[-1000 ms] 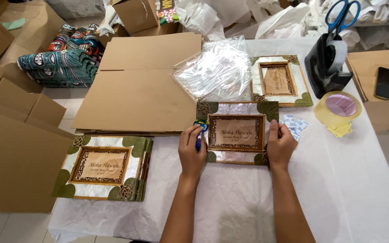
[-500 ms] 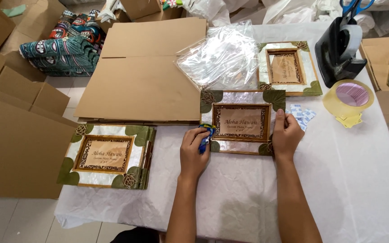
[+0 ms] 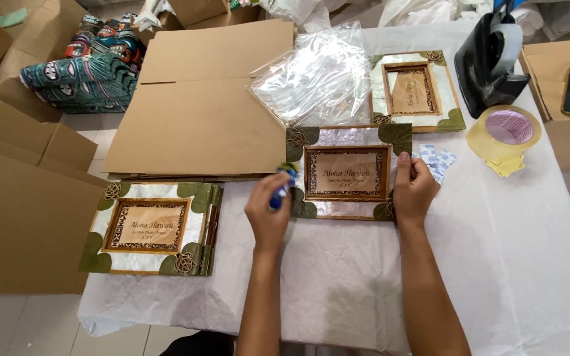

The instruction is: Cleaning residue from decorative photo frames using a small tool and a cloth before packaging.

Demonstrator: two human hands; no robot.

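Shell-white and green, the middle picture frame (image 3: 346, 173) lies flat on the tabletop (image 3: 496, 264), bare of any wrapping. It seems the work on it is in an early stage: the clear plastic bags (image 3: 318, 76) lie unused just behind it, and the flat cardboard sheets (image 3: 199, 112) are not folded. The left hand (image 3: 268, 214) is closed around a small blue object (image 3: 280, 188) at the frame's left edge. The right hand (image 3: 413, 188) grips the frame's right edge.

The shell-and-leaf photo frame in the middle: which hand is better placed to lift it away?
Probably the right hand: it already grips the right edge of the shell-and-leaf photo frame, while the left hand holds a small blue object.
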